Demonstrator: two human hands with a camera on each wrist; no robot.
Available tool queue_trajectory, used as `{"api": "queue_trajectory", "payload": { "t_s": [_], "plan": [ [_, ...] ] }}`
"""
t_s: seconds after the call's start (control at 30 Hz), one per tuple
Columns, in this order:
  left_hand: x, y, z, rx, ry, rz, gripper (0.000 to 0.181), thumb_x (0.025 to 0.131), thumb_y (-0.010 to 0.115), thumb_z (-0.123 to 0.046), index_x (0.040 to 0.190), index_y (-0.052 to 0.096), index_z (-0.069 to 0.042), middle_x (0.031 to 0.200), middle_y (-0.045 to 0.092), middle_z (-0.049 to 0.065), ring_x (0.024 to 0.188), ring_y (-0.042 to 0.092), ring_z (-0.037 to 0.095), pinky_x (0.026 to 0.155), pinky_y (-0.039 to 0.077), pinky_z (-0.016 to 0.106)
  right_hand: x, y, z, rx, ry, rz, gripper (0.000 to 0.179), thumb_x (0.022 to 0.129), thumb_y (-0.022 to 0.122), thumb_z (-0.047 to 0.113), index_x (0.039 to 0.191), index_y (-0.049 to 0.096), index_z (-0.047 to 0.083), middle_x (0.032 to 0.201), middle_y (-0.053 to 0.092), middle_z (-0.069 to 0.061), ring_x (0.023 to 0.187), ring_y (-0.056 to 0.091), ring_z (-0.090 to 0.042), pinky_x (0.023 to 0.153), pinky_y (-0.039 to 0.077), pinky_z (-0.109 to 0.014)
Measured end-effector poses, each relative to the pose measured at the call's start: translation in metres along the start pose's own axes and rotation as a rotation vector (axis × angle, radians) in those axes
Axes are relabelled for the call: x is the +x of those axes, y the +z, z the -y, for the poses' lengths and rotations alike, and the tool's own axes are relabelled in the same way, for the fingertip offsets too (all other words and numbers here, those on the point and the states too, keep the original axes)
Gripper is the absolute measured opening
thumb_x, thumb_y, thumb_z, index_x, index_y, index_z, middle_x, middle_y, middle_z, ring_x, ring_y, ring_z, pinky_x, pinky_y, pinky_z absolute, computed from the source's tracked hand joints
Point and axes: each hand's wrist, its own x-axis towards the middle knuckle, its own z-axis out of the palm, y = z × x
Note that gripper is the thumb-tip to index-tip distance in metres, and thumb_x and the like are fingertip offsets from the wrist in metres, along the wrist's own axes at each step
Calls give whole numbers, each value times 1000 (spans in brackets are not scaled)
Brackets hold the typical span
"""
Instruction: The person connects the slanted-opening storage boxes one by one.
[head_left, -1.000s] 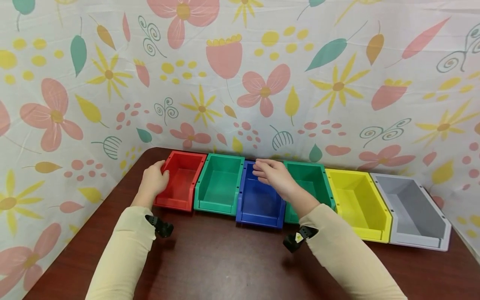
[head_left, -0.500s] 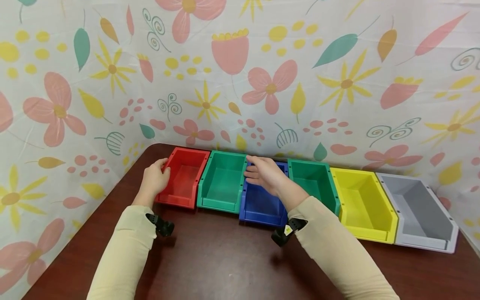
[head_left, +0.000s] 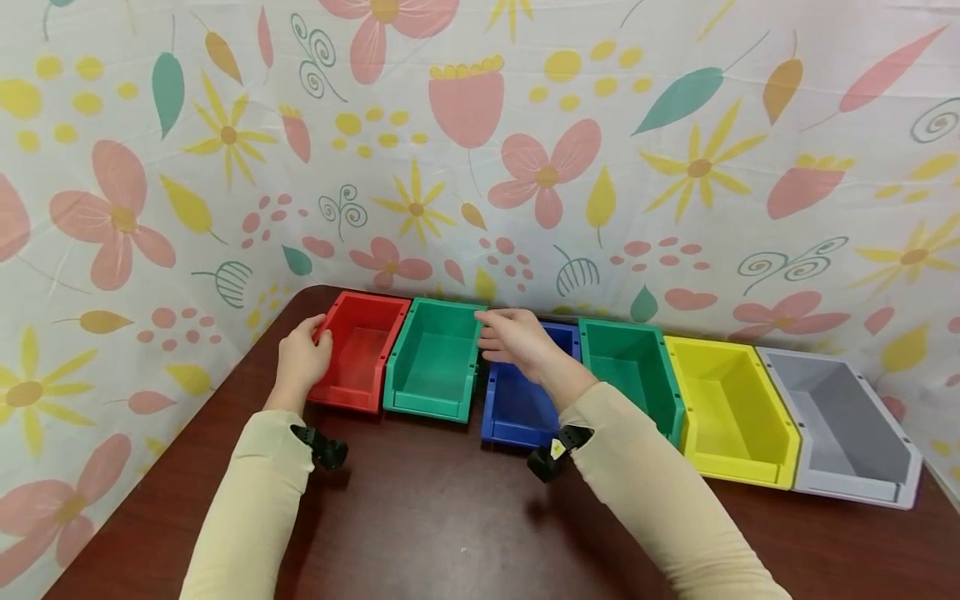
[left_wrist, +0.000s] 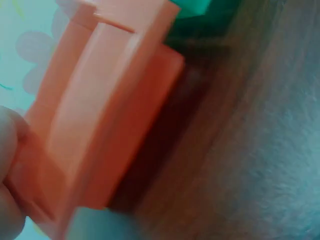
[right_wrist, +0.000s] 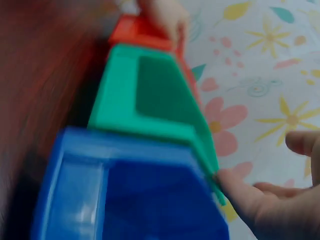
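Six open plastic bins stand in a row along the table's back edge. My left hand (head_left: 309, 337) grips the left wall of the red bin (head_left: 360, 354), its fingers curled over the rim. My right hand (head_left: 491, 332) reaches over the blue bin (head_left: 521, 400) with straight fingers. Its fingertips touch the right back corner of the green bin (head_left: 433, 362). In the right wrist view the thumb (right_wrist: 235, 187) presses the green bin (right_wrist: 150, 100) at that corner, and the other fingers are spread apart from it. The left wrist view shows the red bin (left_wrist: 100, 125), blurred.
Right of the blue bin stand a second green bin (head_left: 630, 371), a yellow bin (head_left: 731, 412) and a grey bin (head_left: 851, 437). A flowered cloth (head_left: 525, 167) hangs close behind and to the left. The dark wooden table (head_left: 435, 517) stretches in front of the bins.
My right hand has moved left from the blue bin's back wall to the green bin's right corner. A narrow dark gap now shows between the green and blue bins. The left hand keeps its grip.
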Motion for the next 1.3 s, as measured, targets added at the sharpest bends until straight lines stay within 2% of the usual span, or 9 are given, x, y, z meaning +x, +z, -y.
{"api": "queue_trajectory", "payload": {
  "t_s": [0.23, 0.37, 0.47, 0.67, 0.73, 0.8, 0.9, 1.1, 1.3],
  "plan": [
    [-5, 16, 10, 17, 19, -167, 43, 99, 43, -24, 137, 49, -4, 129, 58, 22, 112, 59, 38, 95, 47, 50, 22, 18, 0, -436, -14, -165, 61, 89, 64, 26, 139, 41, -2, 107, 63, -17, 72, 62, -18, 74, 54, -30],
    [-10, 22, 12, 10, 5, -231, 42, 98, 46, -25, 134, 52, -4, 124, 61, 21, 105, 62, 38, 91, 49, 50, 36, 32, 1, -736, 31, -149, 16, 90, 59, 15, 83, 60, 0, 62, 53, -7, 48, 46, -13, 49, 42, -26],
    [-14, 25, 14, 20, -14, -267, 41, 98, 47, -26, 132, 54, -4, 121, 63, 21, 102, 63, 39, 89, 50, 50, 43, 39, 1, -857, 55, -136, 39, 88, 52, 4, 53, 39, 13, 47, 38, -1, 41, 38, -14, 41, 34, -25],
    [-13, 28, 13, 90, -29, -301, 39, 97, 48, -27, 129, 57, -6, 120, 63, 21, 99, 63, 40, 88, 49, 52, 44, 33, 1, -738, 60, -157, 41, 87, 47, -1, 57, 26, 17, 48, 25, 1, 38, 32, -13, 39, 33, -25],
    [-10, 28, 12, 103, -19, -305, 39, 97, 48, -27, 129, 57, -6, 121, 63, 20, 99, 63, 40, 88, 49, 52, 42, 28, 3, -674, 59, -158, 23, 88, 48, 1, 67, 44, 10, 59, 40, -4, 40, 37, -13, 40, 36, -25],
    [-6, 27, 12, 109, -4, -312, 38, 97, 48, -26, 128, 57, -6, 121, 63, 19, 99, 63, 40, 88, 49, 52, 41, 23, 5, -612, 57, -152, 14, 90, 48, 2, 100, 56, -3, 87, 57, -16, 44, 45, -15, 44, 42, -26],
    [-4, 27, 12, 110, 9, -315, 39, 97, 48, -27, 128, 57, -6, 121, 63, 19, 98, 63, 40, 88, 50, 52, 38, 17, 6, -529, 65, -144, 60, 91, 51, 6, 146, 28, -2, 142, 41, -24, 62, 61, -20, 55, 51, -28],
    [-4, 26, 13, 115, 13, -307, 39, 97, 48, -26, 130, 56, -5, 123, 62, 19, 99, 63, 40, 89, 50, 52, 39, 12, 2, -387, 100, -120, 63, 93, 54, 8, 149, 26, 4, 144, 42, -19, 109, 61, -33, 82, 55, -38],
    [-4, 26, 13, 125, 9, -312, 40, 97, 48, -27, 130, 56, -6, 123, 63, 18, 99, 64, 38, 88, 50, 51, 42, 11, 1, -326, 100, -109, 63, 93, 54, 7, 149, 26, 4, 144, 41, -20, 119, 55, -35, 88, 53, -41]
  ]
}}
